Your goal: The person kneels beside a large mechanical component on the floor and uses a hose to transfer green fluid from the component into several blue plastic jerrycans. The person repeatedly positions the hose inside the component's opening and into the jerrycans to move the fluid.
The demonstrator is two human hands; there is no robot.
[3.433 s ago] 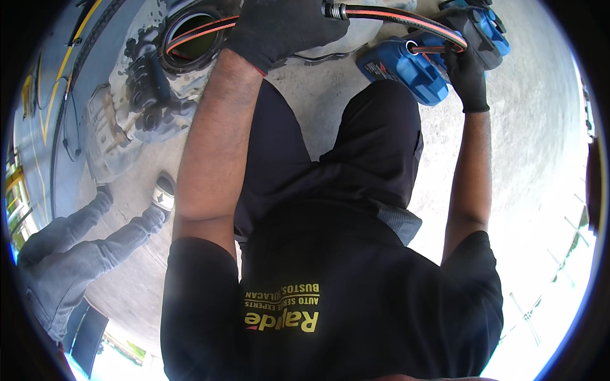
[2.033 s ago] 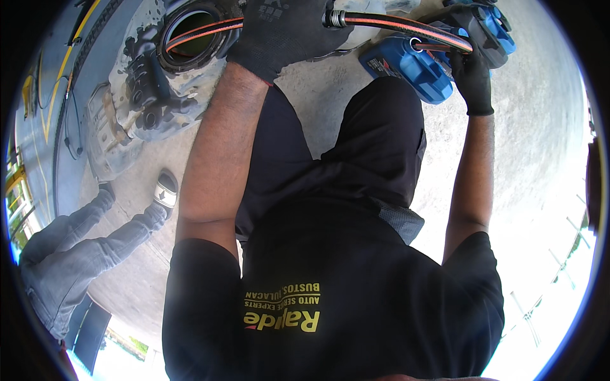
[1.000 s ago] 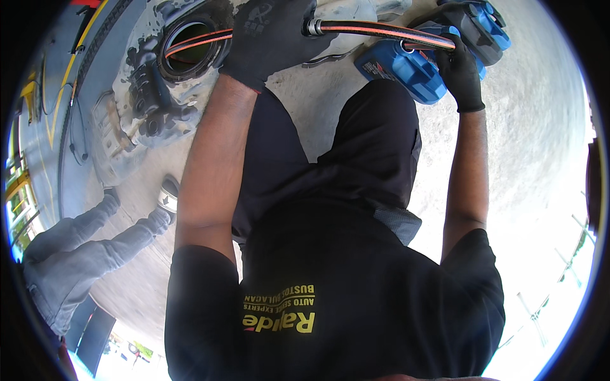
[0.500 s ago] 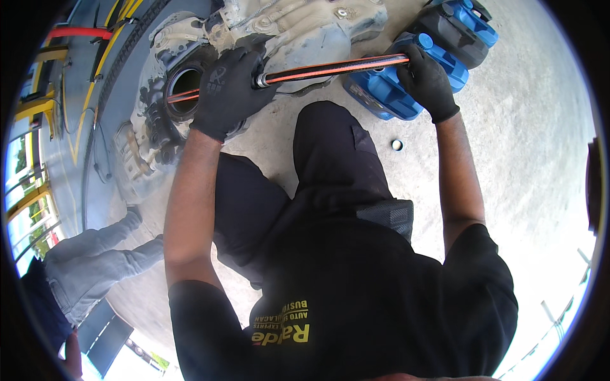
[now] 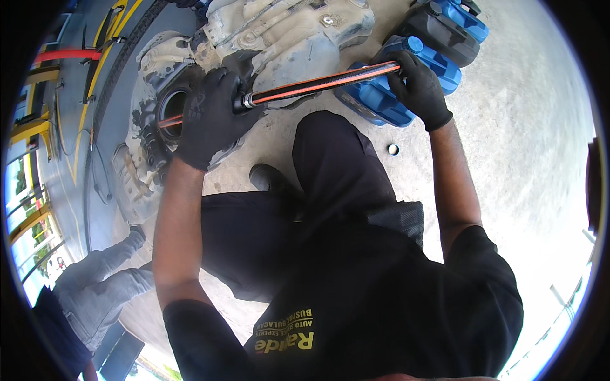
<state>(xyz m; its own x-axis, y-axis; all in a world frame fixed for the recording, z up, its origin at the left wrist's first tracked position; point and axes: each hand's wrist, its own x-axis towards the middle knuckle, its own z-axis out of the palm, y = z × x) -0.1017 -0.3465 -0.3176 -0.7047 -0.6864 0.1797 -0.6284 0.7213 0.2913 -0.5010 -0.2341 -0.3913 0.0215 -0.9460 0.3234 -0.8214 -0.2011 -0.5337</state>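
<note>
Both my hands wear black gloves and hold a black hose with orange stripes (image 5: 324,83), slanting up to the right. My left hand (image 5: 216,117) is closed round it beside a silver metal collar (image 5: 248,100). The hose's left part reaches over the round opening (image 5: 168,134) of a dirty, pale tank-like part (image 5: 295,57); how deep it goes is hidden by my hand. My right hand (image 5: 420,92) is closed round the hose's right end, above a blue jug (image 5: 381,108).
Behind the blue jug stand a black jug (image 5: 445,35) and another blue jug (image 5: 473,22). A small round cap (image 5: 393,150) lies on the concrete floor (image 5: 508,114). At left, a person in grey trousers (image 5: 105,295) is near yellow-and-grey equipment (image 5: 38,130).
My hands and the hose sit slightly further left in view, still gripped the same way. My left leg has shifted, and a dark shoe now shows beside it.
</note>
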